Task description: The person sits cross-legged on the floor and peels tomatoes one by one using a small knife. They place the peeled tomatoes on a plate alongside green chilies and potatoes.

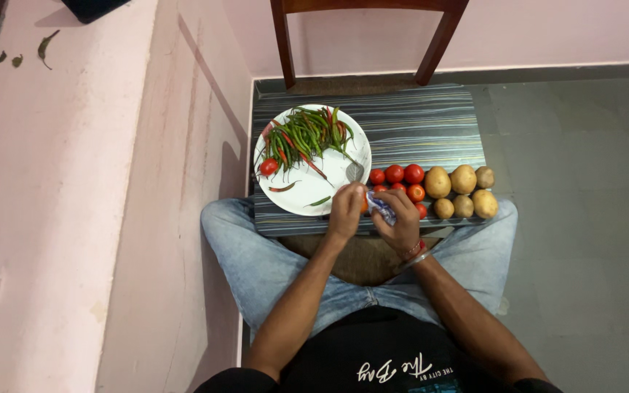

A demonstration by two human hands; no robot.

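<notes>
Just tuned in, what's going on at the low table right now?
A person sits cross-legged at a striped low table. The right hand grips a small blue-and-white object, what it is I cannot tell; the left hand meets it at the edge of a white plate. The plate holds green and red chillies and one tomato. Beside it lie red tomatoes and a cluster of potatoes. A wooden chair stands behind the table.

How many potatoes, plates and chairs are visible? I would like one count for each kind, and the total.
Potatoes: 6
White plate of chillies: 1
Wooden chair: 1
Total: 8
</notes>
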